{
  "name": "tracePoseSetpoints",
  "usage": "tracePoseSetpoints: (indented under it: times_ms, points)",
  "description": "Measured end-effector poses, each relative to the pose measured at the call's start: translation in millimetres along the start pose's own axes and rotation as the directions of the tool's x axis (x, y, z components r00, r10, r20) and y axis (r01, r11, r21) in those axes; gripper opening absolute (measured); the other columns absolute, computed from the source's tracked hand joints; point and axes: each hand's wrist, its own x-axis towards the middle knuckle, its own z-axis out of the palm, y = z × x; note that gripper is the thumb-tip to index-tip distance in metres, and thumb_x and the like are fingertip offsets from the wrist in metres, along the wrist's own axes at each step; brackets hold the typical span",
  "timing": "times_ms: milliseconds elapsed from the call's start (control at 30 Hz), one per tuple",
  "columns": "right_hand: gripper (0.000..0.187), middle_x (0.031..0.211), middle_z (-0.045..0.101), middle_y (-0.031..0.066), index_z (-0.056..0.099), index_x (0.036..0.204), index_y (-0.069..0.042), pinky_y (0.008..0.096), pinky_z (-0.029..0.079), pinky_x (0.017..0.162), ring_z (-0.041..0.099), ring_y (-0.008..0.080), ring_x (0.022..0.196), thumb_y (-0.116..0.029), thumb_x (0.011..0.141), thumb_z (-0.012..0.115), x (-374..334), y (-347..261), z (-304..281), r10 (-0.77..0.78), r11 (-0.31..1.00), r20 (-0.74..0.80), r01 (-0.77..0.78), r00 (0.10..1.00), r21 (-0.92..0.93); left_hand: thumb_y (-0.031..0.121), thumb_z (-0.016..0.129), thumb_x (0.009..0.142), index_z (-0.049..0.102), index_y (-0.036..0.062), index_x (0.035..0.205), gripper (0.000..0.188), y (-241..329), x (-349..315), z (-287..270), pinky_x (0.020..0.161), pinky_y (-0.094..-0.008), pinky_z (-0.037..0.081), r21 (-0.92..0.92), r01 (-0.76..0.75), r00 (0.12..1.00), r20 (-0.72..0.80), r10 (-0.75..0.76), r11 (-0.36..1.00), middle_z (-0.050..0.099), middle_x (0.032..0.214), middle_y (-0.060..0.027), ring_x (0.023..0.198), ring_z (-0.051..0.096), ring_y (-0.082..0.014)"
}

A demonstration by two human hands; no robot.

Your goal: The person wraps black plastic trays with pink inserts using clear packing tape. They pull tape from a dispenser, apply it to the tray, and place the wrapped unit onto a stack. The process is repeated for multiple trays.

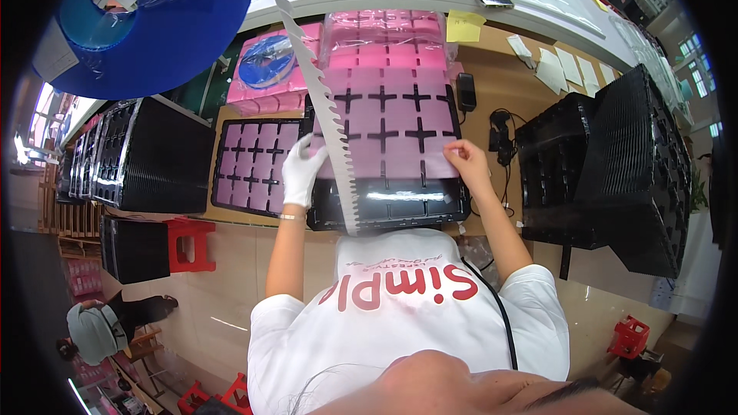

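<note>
- Pink sheet (400, 156): thin, translucent, smooth plastic film; lies over black tray (384, 211) in front of the person, near strip of tray left uncovered.
- Tray: glossy moulded plastic, rectangular, raised rim; dark cross shapes show through the film.
- Right hand (469, 163): bare, thumb and forefinger pinching the sheet at its right edge, near the close corner.
- Left hand (300, 173): white fabric glove, fingers bent in a C at the sheet's left edge; can't tell if it grips, contact too small to read.
- Second tray (216, 184): left of the first, black with crosses, pink in its cells.
- White strip (340, 165): flat, saw-toothed along one side, hangs slantwise across the view, hiding part of sheet and tray next to the left hand.
- Blue disc (192, 31): big, round, smooth, blocks the upper-left corner.
- Far side: pink stack (384, 50) in crinkly clear wrap; blue roll (247, 73), ring-shaped, on pink packs (261, 101).
- Right on brown bench (492, 69): black adapter (466, 92), tangled cable (503, 138), yellow note (465, 28), paper slips (550, 69).
- Ribbed black tray stacks flank both sides: left stack (154, 154), right stack (638, 169).
- Red stool (192, 246), plastic, lower left.
</note>
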Motion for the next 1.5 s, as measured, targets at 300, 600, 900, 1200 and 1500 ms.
tracePoseSetpoints:
  times_ms: [300, 600, 900, 1200, 1500]
  points:
    - [0.008, 0.071, 0.061, 0.0042, 0.066, 0.082, -0.005, 0.0295, 0.042, 0.061, 0.055, 0.0158, 0.062, -0.007, 0.076, 0.071, -79, 1, 4, -0.302, 0.868, -0.052, 0.252, 0.952, -0.429, 0.032, 0.074, 0.080, 0.060, 0.0117, 0.127, 0.053, 14, -88, -10, 0.069, -0.0320, 0.051, 0.504, 0.102, 0.993, -0.098, -0.061, 0.858, 0.062, 0.076, -0.0059, 0.066, 0.059, -0.0173]
    - [0.013, 0.075, 0.063, 0.0069, 0.067, 0.088, -0.001, 0.0291, 0.045, 0.060, 0.056, 0.0158, 0.061, -0.006, 0.077, 0.071, -77, 1, 12, -0.300, 0.856, -0.171, 0.185, 0.938, -0.483, 0.034, 0.072, 0.082, 0.056, 0.0132, 0.131, 0.055, 14, -87, -3, 0.067, -0.0372, 0.051, 0.596, 0.021, 0.992, -0.111, 0.057, 0.802, 0.060, 0.073, -0.0042, 0.067, 0.061, -0.0235]
    - [0.023, 0.077, 0.061, 0.0041, 0.064, 0.097, -0.006, 0.0355, 0.043, 0.074, 0.057, 0.0188, 0.065, -0.009, 0.076, 0.071, -81, 7, 3, -0.186, 0.866, -0.097, 0.117, 0.978, -0.486, 0.036, 0.073, 0.081, 0.054, 0.0125, 0.131, 0.059, 15, -97, -10, 0.066, -0.0371, 0.052, 0.715, -0.063, 0.993, -0.022, 0.113, 0.696, 0.062, 0.081, -0.0061, 0.069, 0.061, -0.0239]
    - [0.046, 0.112, 0.055, 0.0203, 0.049, 0.126, 0.002, 0.0461, 0.042, 0.087, 0.053, 0.0360, 0.102, -0.011, 0.084, 0.062, -33, -22, -11, -0.514, 0.462, -0.226, 0.045, 0.828, -0.886, 0.026, 0.063, 0.087, 0.049, 0.0009, 0.130, 0.053, 26, -39, -28, 0.089, -0.0440, 0.047, 0.895, -0.232, 0.772, -0.068, 0.632, 0.380, 0.053, 0.127, -0.0252, 0.113, 0.052, -0.0403]
    - [0.051, 0.153, 0.033, 0.0086, 0.040, 0.143, -0.007, 0.0513, 0.009, 0.117, 0.028, 0.0220, 0.142, -0.030, 0.097, 0.041, 76, -6, 31, -0.436, 0.299, 0.259, 0.410, 0.862, -0.861, 0.043, 0.046, 0.096, 0.050, 0.0060, 0.136, 0.055, 25, 41, 33, 0.111, -0.0557, 0.018, 0.852, -0.499, 0.751, 0.332, 0.571, 0.161, 0.040, 0.147, -0.0176, 0.137, 0.036, -0.0349]
